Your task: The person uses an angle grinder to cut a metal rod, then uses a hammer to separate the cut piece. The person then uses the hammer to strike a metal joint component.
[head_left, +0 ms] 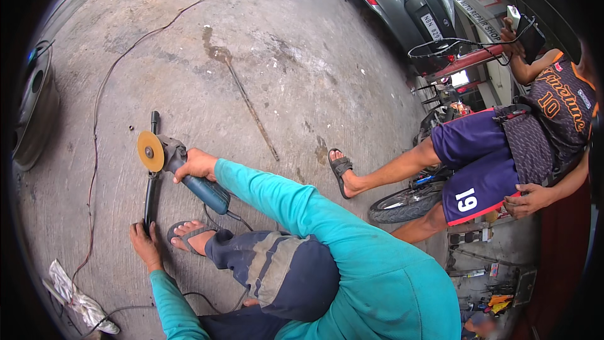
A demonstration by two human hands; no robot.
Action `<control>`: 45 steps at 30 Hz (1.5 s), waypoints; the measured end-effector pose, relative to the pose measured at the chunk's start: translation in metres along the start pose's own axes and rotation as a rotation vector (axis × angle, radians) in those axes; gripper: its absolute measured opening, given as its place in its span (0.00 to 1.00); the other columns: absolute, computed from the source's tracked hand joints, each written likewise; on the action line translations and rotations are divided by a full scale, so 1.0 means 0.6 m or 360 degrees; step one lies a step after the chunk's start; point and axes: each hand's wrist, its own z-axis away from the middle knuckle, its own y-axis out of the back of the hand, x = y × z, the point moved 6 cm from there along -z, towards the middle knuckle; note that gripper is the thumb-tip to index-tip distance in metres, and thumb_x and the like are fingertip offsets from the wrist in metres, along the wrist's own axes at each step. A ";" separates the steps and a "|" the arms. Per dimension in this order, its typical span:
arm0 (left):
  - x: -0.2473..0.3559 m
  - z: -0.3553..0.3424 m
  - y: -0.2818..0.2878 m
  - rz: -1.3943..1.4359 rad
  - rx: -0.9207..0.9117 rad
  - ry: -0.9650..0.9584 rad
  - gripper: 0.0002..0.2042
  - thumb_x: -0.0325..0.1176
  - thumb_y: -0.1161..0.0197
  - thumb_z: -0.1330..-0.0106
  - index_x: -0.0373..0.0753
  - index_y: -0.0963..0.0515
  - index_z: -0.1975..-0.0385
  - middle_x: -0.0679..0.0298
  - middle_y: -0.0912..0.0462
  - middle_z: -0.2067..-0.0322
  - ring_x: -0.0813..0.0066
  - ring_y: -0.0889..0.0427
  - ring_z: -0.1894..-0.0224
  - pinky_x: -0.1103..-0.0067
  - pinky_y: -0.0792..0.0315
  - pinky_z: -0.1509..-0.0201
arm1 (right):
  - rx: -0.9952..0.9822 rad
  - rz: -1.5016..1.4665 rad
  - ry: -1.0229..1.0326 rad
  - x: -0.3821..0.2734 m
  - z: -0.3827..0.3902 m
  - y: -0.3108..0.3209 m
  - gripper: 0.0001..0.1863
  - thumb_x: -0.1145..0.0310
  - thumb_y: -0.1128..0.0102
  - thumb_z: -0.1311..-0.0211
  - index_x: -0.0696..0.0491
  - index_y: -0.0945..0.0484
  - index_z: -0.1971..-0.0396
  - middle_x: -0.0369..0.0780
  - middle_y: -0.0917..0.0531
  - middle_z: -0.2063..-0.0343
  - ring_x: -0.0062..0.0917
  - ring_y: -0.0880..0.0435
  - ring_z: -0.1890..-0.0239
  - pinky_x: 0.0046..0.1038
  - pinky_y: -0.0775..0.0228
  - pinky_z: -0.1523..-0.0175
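My right hand (200, 165) grips an angle grinder (207, 194) with a dark blue-grey body. Its round yellow-orange disc (150, 151) sits over the middle of a long black metal rod (150, 200) lying on the concrete. The disc hides part of the rod, so I cannot tell whether they touch. My left hand (145, 247) holds the rod's near end, with the fingers closed around it. Close beside that end is my sandalled foot (190, 237). The grinder's black cord (238, 218) runs back past my knee.
A long thin metal bar (251, 113) lies ahead. Another person (491, 145) stands at right, beside a bicycle wheel (406, 204). A dark car (402, 6) is parked at far right. On the left are a wheel rim (36, 110), a long cable (97, 104) and a white cloth (78, 299).
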 end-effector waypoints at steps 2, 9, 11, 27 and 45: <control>0.004 0.001 -0.001 0.0009 -0.0008 0.0007 0.17 0.37 0.30 0.29 0.33 0.19 0.48 0.50 0.21 0.55 0.45 0.20 0.50 0.58 0.26 0.45 | 0.0000 0.0020 0.0022 0.010 -0.004 0.003 0.27 0.68 0.13 0.62 0.62 0.16 0.60 0.44 0.12 0.64 0.33 0.13 0.65 0.38 0.19 0.59; 0.003 0.003 0.003 0.0012 0.0005 0.0022 0.17 0.36 0.29 0.29 0.33 0.19 0.48 0.50 0.21 0.55 0.45 0.20 0.50 0.59 0.26 0.45 | 0.0044 0.0003 -0.0014 0.010 -0.002 0.003 0.26 0.67 0.13 0.61 0.62 0.15 0.61 0.45 0.12 0.65 0.33 0.13 0.66 0.38 0.19 0.59; 0.002 0.003 0.002 0.0010 0.0006 0.0014 0.16 0.36 0.29 0.29 0.33 0.19 0.48 0.50 0.21 0.55 0.45 0.20 0.50 0.59 0.26 0.45 | 0.0030 -0.0030 -0.0032 0.013 -0.003 0.002 0.28 0.67 0.13 0.61 0.62 0.16 0.59 0.45 0.12 0.64 0.33 0.13 0.65 0.38 0.19 0.59; 0.001 0.001 0.004 0.0034 0.0028 0.0007 0.16 0.36 0.28 0.30 0.34 0.19 0.49 0.51 0.20 0.56 0.46 0.20 0.51 0.59 0.26 0.46 | -0.0023 -0.0166 -0.0084 0.035 -0.017 0.003 0.33 0.66 0.14 0.58 0.62 0.19 0.51 0.46 0.13 0.59 0.34 0.12 0.61 0.38 0.17 0.56; 0.017 0.002 0.005 -0.0010 0.0013 0.0073 0.16 0.38 0.27 0.32 0.35 0.17 0.50 0.52 0.19 0.56 0.48 0.19 0.52 0.60 0.25 0.45 | 0.0028 -0.0169 -0.0117 0.074 -0.040 0.019 0.35 0.66 0.15 0.54 0.63 0.21 0.46 0.47 0.14 0.54 0.34 0.13 0.57 0.38 0.18 0.53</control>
